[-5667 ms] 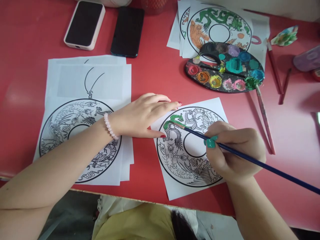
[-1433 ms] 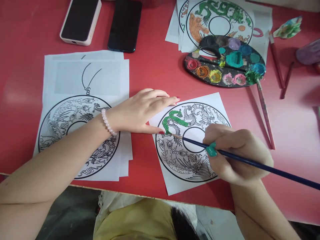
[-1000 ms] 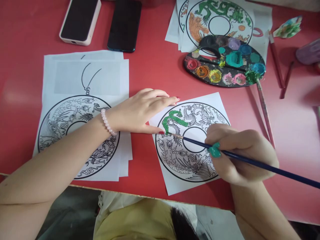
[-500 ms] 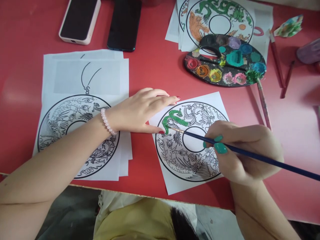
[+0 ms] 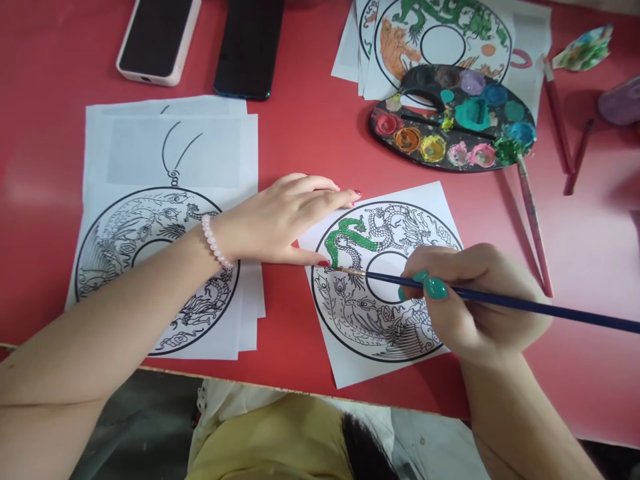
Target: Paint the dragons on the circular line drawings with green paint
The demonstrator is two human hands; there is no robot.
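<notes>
A white sheet (image 5: 435, 200) printed with a round dragon-and-phoenix design lies on the red table (image 5: 310, 133); part of the dragon is painted green. My right hand (image 5: 475, 303) is closed on a blue paintbrush (image 5: 530, 308), whose tip touches the design's left side just below the green patch. My left hand (image 5: 285, 220), with a pink bead bracelet on the wrist, lies flat with fingers stretched out on the sheet's upper left corner.
A stack of unpainted printed sheets (image 5: 170, 160) lies at left under my left forearm. Two phones (image 5: 157, 37) lie at the back. A black palette (image 5: 453, 120) with several paint wells sits on painted sheets (image 5: 525, 33); brushes (image 5: 534, 223) lie at right.
The green patch on the dragon has grown since the oldest frame. In the last second the brush tip shifted slightly on the design's left side. My left hand has stayed put.
</notes>
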